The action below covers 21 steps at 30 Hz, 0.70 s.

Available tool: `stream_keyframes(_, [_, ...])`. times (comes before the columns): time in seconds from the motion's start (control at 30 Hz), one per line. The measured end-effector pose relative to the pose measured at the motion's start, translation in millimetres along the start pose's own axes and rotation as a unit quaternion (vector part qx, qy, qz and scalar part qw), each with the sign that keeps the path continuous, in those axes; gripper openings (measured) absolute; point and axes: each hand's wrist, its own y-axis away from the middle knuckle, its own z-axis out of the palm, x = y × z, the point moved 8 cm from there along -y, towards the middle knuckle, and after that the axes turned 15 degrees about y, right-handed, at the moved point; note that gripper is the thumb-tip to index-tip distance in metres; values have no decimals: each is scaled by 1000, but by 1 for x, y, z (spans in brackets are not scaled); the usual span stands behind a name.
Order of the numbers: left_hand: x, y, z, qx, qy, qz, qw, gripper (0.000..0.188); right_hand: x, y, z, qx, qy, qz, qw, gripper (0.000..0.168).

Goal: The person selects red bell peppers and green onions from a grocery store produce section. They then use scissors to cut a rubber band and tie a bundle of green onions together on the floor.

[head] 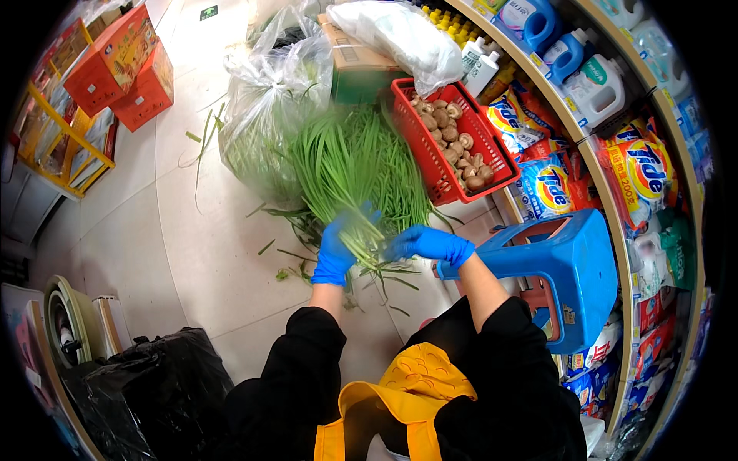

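Note:
My left hand [339, 245], in a blue glove, is closed around a bunch of long green leafy stalks [326, 164], which look like Chinese chives. Their pale cut ends point down towards me. My right hand [424, 243], gloved the same way, is at the right of those pale ends; its fingertips are blurred, and whether they pinch a stalk cannot be told. Under and beyond the bunch lies a larger pile of green stalks [398, 178] on the tiled floor. Loose leaves [300, 271] are scattered below my left hand.
A red basket [501, 173] of mushrooms [450, 129] stands right of the pile, a tied clear plastic bag [259, 132] of greens left of it. Behind are a cardboard box [366, 80] and a white bag [398, 34]. A blue plastic stool [582, 282] lies tipped beside the detergent shelves [620, 190].

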Motion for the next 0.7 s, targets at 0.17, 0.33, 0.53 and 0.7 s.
stream_keyframes(0.17, [-6,-8,-15,20,64,-38,997,39,-18,-6,-34,184,-11,-13,983,28])
stream_keyframes(0.33, [-12,-6,-14,44,17,-35,998,42,-45,-13,-19,334,34,-113,935,22])
stream_keyframes(0.53, [5,-3,6,27,-22,4,999,48,-27,-6,-27,200,233,3,952,18])
stream_keyframes(0.7, [-2,0,19,0,-2,-2,1000,48,43,-3,-42,248,392,72,883,20])
